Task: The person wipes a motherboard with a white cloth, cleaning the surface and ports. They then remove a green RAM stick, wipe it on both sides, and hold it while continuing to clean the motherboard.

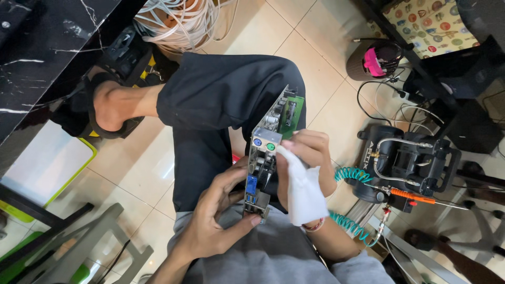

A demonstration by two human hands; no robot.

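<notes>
A person sits with one leg crossed over the other, in dark trousers (pixel 221 100) and a grey shirt (pixel 263 252), and holds a circuit board (pixel 265 158) on edge above the lap, its metal port panel turned up toward the camera. The left hand (pixel 218 213) is clamped on the near end of the board, the thumb pressed against the lower corner and the fingers curled around the side by the blue ports. The right hand (pixel 310 152) is closed on a white cloth (pixel 302 186), its fingertips pressing a fold of the cloth against the panel beside the purple and green round sockets, while the rest of the cloth hangs down over the wrist. The green far end of the board points away from the body, over the raised knee. A bare foot (pixel 113 105) in a dark sandal rests near a black marble counter (pixel 37 47) at the upper left, with a bundle of white cables (pixel 179 21) lying just beyond it on the tiled floor (pixel 310 58). To the right of the hands stands a black air compressor (pixel 405 163) with a teal coiled hose (pixel 352 174) that runs toward the right forearm. A dark round container with a pink band (pixel 376 60) sits farther off, near loose black and white wires. At the lower left a grey metal frame (pixel 79 247) stands beside a white tray with a yellow-green rim (pixel 50 168).
</notes>
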